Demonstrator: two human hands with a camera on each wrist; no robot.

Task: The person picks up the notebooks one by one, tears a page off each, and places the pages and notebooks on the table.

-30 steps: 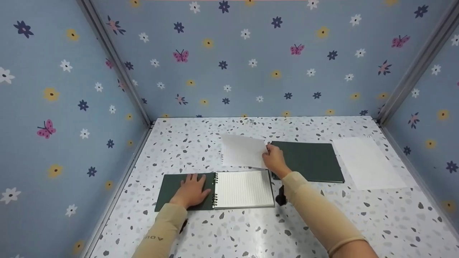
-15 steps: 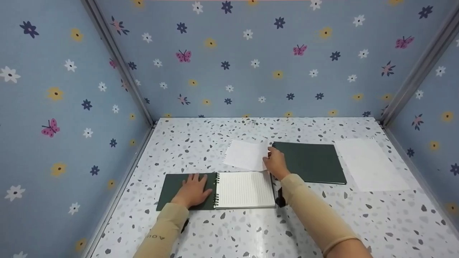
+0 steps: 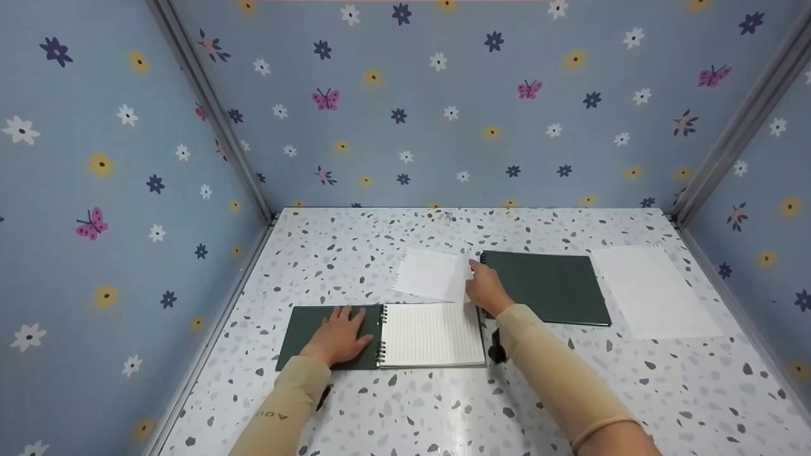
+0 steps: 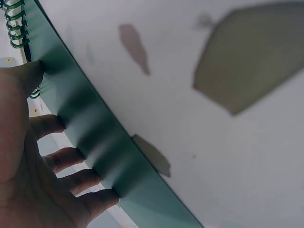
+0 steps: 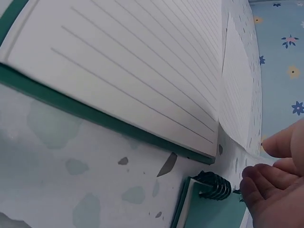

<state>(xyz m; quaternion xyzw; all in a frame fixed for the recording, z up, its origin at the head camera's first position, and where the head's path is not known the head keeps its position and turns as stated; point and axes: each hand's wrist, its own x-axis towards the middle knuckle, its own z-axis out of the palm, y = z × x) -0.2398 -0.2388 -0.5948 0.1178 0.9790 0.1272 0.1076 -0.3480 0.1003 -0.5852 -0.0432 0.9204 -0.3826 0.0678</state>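
Observation:
An open spiral notebook (image 3: 433,335) lies on the table, its lined pages on the right and its dark green cover (image 3: 303,323) folded out left. My left hand (image 3: 337,339) rests on that cover with fingers spread; the left wrist view shows the fingertips touching the green surface (image 4: 95,118). Behind the pages lies a loose lined sheet (image 3: 434,273) with a ragged, torn-hole left edge. My right hand (image 3: 488,288) is at the sheet's right edge, and in the right wrist view the sheet's corner (image 5: 256,154) runs between thumb and fingers.
A closed dark green spiral notebook (image 3: 548,288) lies right of the sheet, its rings beneath and beside my right hand. Farther right is a blank white sheet (image 3: 656,291). Flower-patterned walls (image 3: 431,126) enclose the speckled table (image 3: 431,405) at the back and sides.
The loose sheet, raised at its far side a second ago, has come down flat behind the open notebook. My right hand barely shifted; the left stayed on the cover.

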